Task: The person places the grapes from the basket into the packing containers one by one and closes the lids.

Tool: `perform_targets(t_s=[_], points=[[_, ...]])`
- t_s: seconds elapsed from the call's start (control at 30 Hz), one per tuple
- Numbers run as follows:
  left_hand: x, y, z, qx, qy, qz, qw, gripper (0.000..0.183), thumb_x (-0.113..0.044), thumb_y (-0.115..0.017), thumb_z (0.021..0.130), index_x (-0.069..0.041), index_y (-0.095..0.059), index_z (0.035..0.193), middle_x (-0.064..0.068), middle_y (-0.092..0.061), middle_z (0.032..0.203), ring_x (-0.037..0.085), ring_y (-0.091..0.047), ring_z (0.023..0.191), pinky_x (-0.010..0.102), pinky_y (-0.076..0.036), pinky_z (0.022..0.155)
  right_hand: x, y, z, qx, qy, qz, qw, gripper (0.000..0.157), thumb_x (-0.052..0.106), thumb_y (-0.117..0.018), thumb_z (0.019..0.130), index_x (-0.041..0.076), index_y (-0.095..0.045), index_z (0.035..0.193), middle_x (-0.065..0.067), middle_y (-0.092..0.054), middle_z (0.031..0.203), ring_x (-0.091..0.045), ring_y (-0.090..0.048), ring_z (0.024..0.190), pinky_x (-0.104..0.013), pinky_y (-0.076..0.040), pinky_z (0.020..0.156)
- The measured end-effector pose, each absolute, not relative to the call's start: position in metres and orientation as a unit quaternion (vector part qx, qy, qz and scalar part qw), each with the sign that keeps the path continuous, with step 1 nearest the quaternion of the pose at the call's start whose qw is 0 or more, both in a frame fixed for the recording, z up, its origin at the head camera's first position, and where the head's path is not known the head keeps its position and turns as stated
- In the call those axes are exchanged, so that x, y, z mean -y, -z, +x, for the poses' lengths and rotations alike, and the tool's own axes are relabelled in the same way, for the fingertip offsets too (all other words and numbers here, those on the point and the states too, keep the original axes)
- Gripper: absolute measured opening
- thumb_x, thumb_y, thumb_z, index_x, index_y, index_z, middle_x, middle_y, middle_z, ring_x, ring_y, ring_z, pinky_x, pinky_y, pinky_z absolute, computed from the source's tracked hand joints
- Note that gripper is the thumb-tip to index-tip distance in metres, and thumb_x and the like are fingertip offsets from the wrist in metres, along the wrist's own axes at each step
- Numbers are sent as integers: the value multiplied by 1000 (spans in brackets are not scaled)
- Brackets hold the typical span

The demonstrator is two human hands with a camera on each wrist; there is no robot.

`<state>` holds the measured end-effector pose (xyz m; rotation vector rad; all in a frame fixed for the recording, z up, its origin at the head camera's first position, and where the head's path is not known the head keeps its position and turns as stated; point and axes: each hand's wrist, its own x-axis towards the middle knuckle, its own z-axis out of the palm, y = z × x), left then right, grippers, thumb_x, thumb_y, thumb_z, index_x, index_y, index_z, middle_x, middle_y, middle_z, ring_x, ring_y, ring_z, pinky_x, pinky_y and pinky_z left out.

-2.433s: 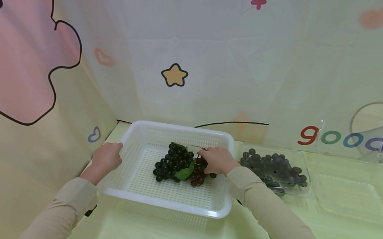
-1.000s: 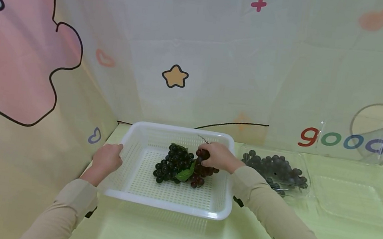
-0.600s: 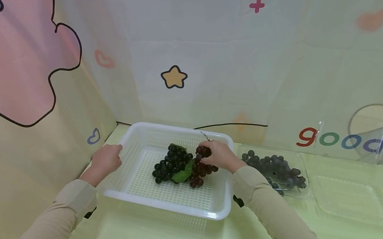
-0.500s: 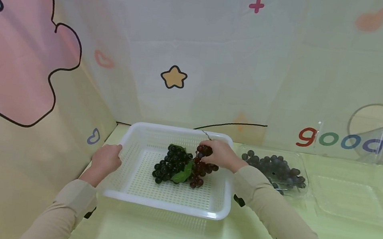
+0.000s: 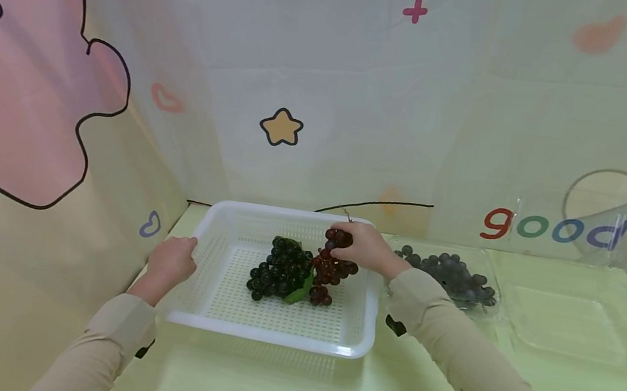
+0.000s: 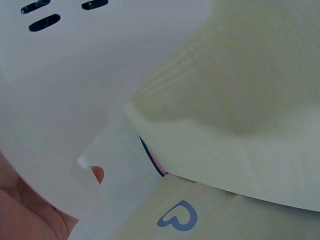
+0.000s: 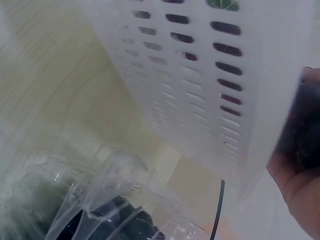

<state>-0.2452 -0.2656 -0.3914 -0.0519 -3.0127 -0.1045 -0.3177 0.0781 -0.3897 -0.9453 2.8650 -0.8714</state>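
In the head view a white perforated plastic basket point(image 5: 271, 334) stands on the table, holding a dark bunch of grapes point(image 5: 278, 270) and a reddish bunch of grapes point(image 5: 333, 269) side by side. A green leaf point(image 5: 301, 291) lies between the bunches. My left hand point(image 5: 172, 263) grips the basket's left rim; its fingers curl over the edge, partly hidden behind the wall in the left wrist view. My right hand point(image 5: 366, 249) holds the upper end of the reddish bunch, inside the basket near its right wall. A thin stem point(image 5: 348, 214) sticks up above that hand.
Right of the basket, a clear plastic box point(image 5: 496, 272) holds dark grapes point(image 5: 451, 276); its transparent lid point(image 5: 570, 325) extends to the right. The table point(image 5: 241, 384) ends at a printed backdrop point(image 5: 327, 91) behind the basket and on the left.
My right hand has risen slightly and shifted back with the top of the reddish bunch, which now stretches upward more. The leaf has turned and slid lower. My left hand stays on the rim.
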Motion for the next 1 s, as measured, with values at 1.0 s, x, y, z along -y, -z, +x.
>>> perform_targets(t_s=[1.0], points=[[266, 393, -247, 997, 28, -19, 66, 7, 0, -52, 71, -1, -53, 77, 18, -56, 72, 31, -53, 64, 39, -39, 50, -98, 363, -305, -893, 359, -270, -9, 52, 22, -65, 78, 9, -49, 126, -14, -59, 111, -21, -59, 90, -32, -47, 72]])
